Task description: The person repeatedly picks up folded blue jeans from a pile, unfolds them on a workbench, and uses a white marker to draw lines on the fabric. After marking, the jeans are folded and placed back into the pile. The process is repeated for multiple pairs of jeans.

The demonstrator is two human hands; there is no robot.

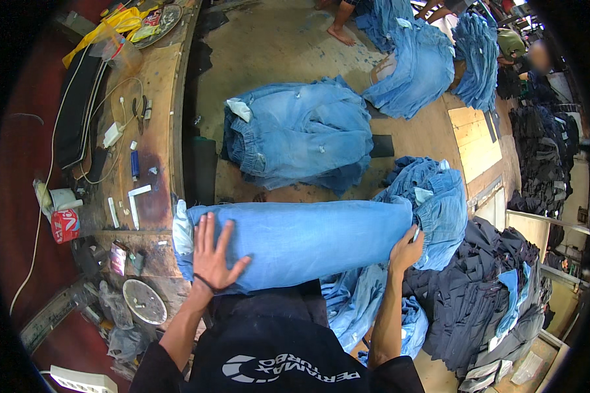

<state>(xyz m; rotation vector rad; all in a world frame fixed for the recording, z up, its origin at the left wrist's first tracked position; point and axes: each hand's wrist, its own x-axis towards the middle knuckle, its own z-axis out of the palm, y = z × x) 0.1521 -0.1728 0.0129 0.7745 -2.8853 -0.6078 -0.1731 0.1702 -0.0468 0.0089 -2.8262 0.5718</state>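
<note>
A light blue denim trouser leg [308,239] is stretched flat across in front of me, with a white pocket-like patch [183,229] at its left end. My left hand [217,254] rests palm down on that end, fingers spread. At the right end, beside the edge of the leg, my right hand [406,249] is closed. A small, pale, metallic thing pokes out by its fingertips, too small to name. Behind the right end sits a bunched pile of elastic-waisted jeans [442,216]. More blue denim [354,301] hangs below the leg, near my right forearm.
Farther off lies a jeans stack [301,131], with more denim piles [416,65] beyond. Dark garments [478,288] are heaped at right. The wooden table [157,98] at left carries pliers [139,108], a charger [113,135] and a blue lighter [135,164]. Other people's legs [341,26] show at the top.
</note>
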